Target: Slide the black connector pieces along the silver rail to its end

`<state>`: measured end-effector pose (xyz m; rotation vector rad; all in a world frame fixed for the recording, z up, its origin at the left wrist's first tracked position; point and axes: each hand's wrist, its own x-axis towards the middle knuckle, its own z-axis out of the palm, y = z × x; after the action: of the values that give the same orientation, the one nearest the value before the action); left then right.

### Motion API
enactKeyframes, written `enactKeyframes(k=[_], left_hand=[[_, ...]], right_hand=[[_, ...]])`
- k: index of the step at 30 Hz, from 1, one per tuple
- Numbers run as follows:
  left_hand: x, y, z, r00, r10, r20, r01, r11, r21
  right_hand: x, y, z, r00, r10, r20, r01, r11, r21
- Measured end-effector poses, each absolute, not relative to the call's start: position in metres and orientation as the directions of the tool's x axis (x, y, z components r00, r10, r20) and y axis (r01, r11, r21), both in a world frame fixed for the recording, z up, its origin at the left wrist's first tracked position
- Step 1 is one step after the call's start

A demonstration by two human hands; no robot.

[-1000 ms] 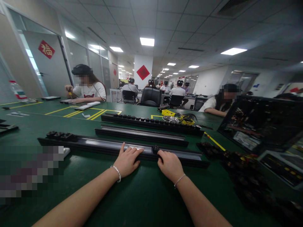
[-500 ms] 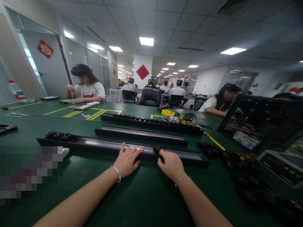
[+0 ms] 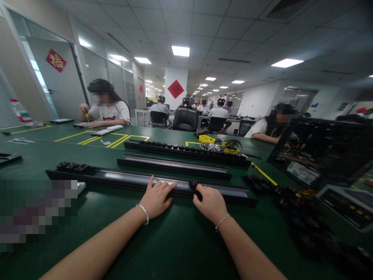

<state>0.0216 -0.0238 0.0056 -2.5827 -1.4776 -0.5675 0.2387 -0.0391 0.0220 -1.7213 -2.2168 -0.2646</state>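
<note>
A long black track rail (image 3: 116,177) with a shiny inner channel lies across the table in front of me. My left hand (image 3: 157,198) rests on its near edge, fingers spread over the channel. To the right of it, my right hand (image 3: 210,202) has its fingers closed on a small black block (image 3: 193,184) that sits in the channel. Several similar black blocks (image 3: 72,166) stand at the rail's left end. Behind it lies a second rail (image 3: 175,165) with a bare channel, and beyond that a third rail (image 3: 186,152) lined with small parts.
On the right, dark parts (image 3: 309,221) lie heaped near a grey box with a black label (image 3: 346,206) and an open black case (image 3: 320,151). Yellow trays (image 3: 206,139) and a metal dish (image 3: 210,147) stand behind the rails. Co-workers sit across the green table (image 3: 175,249).
My hands and the rail stay almost exactly in place. The co-worker at the far left has shifted a hand slightly.
</note>
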Motion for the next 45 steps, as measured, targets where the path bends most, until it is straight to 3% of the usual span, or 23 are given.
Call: enactKeyframes(k=[25, 45], left_hand=[[0.0208, -0.0229, 0.0028, 0.463, 0.796, 0.391, 0.848, -0.526, 0.067], [0.021, -0.0238, 0.0046, 0.463, 0.806, 0.369, 0.851, -0.52, 0.068]], right_hand=[[0.2404, -0.0372, 0.0176, -0.217, 0.872, 0.438, 0.959, 0.275, -0.074], [0.2408, -0.0385, 0.0223, -0.155, 0.905, 0.395, 0.974, 0.208, -0.094]])
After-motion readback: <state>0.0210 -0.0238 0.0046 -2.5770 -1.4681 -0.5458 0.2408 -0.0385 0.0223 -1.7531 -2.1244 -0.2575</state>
